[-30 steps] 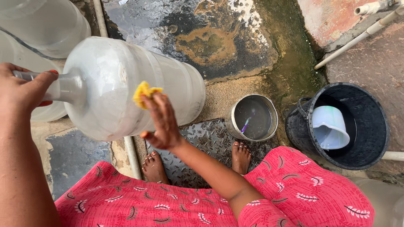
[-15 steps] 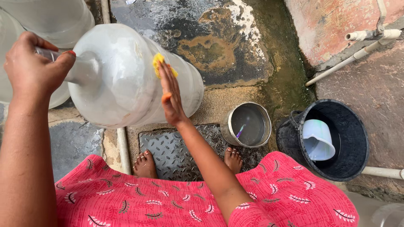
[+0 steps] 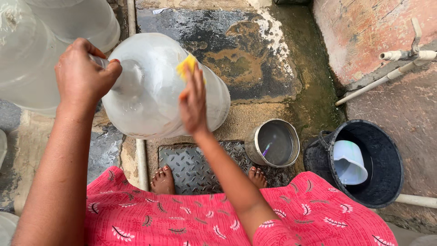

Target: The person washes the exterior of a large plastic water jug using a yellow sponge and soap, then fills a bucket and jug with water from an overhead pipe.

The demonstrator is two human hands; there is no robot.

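A large translucent plastic water jug [image 3: 150, 98] is held tilted above the wet stone ground. My left hand [image 3: 84, 75] grips the jug's neck at the upper left. Against the jug's side, my right hand [image 3: 193, 102] presses a yellow sponge [image 3: 187, 66], whose edge shows above my fingers. My bare feet [image 3: 164, 180] rest on a metal grate [image 3: 193, 166] below the jug.
More translucent jugs [image 3: 41, 41] stand at the upper left. A steel pot [image 3: 274, 142] with water sits right of the grate. A black bucket [image 3: 364, 191] holding a white jug stands at the right, near white pipes [image 3: 391, 68] and a tap.
My right hand with the sponge has slid upward and to the right across the jug's side. My left hand has shifted its grip on the neck, and the jug has tilted a little.
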